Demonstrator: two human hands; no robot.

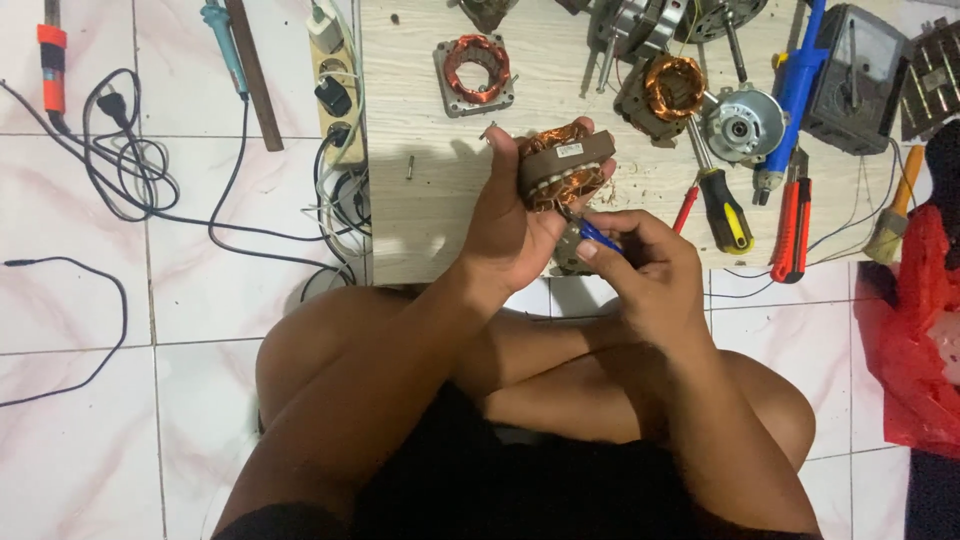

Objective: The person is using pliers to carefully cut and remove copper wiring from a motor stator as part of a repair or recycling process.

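Note:
My left hand (515,215) grips a small motor stator (562,166), a grey laminated block wound with copper wire, above the near edge of a wooden board (430,210). My right hand (640,265) is closed on a blue-handled tool (598,236) whose metal tip reaches up to the underside of the stator's copper coil. Both hands hover over my crossed legs.
On the board lie two more copper-wound stators (477,70) (672,88), a round motor housing (743,123), screwdrivers (722,205), red-handled pliers (790,230), a blue tool (795,90), a meter (858,75) and a brush (893,215). A power strip (335,85), cables and soldering irons (222,40) lie left; a red bag (915,330) right.

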